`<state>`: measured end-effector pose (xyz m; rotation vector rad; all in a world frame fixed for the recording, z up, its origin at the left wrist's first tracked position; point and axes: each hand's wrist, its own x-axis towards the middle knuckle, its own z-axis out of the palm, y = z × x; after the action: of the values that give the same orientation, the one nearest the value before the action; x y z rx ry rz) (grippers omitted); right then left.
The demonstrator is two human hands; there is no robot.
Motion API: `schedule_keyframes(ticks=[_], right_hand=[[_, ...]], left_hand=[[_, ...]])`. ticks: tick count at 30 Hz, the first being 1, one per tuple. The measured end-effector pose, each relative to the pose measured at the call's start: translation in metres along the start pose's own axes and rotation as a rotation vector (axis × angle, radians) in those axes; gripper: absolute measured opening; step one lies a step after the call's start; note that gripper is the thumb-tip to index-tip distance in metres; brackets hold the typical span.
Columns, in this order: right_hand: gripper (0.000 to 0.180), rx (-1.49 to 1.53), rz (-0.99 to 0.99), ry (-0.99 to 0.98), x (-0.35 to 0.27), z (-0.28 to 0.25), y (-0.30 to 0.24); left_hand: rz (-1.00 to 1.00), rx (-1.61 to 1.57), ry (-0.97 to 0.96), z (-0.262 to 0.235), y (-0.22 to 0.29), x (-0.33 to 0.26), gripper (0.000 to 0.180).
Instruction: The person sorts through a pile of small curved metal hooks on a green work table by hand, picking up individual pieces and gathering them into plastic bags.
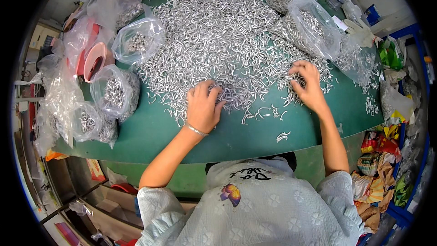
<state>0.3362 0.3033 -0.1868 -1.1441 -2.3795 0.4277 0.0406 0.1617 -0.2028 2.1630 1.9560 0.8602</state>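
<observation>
Hooks point(218, 32), small silvery metal ones, heaped over the green table point(150, 132) | left hand point(203, 105) curled into the heap's near edge, gripping a clump | right hand point(307, 84) pinching hooks at the right fringe | clear bags point(116, 92) of parts at left, pink bowl point(96, 59) beside.

Pale floral sleeves, silver bracelet point(196, 130)

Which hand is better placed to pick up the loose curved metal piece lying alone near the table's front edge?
Probably the right hand. The lone piece lies on bare green table below and slightly left of it, while the left hand sits farther away, resting on the pile of metal hooks.
</observation>
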Motion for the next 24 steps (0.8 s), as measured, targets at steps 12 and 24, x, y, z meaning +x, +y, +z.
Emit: schedule_keyframes(ticks=[12, 24], right_hand=[[0.018, 0.002, -0.275, -0.057, 0.040, 0.046, -0.025], [0.046, 0.053, -0.403, -0.241, -0.014, 0.051, -0.092]], left_hand=[[0.364, -0.202, -0.177, 0.007, 0.025, -0.022, 0.041], [0.088, 0.124, -0.176, -0.007, 0.007, -0.044, 0.050]])
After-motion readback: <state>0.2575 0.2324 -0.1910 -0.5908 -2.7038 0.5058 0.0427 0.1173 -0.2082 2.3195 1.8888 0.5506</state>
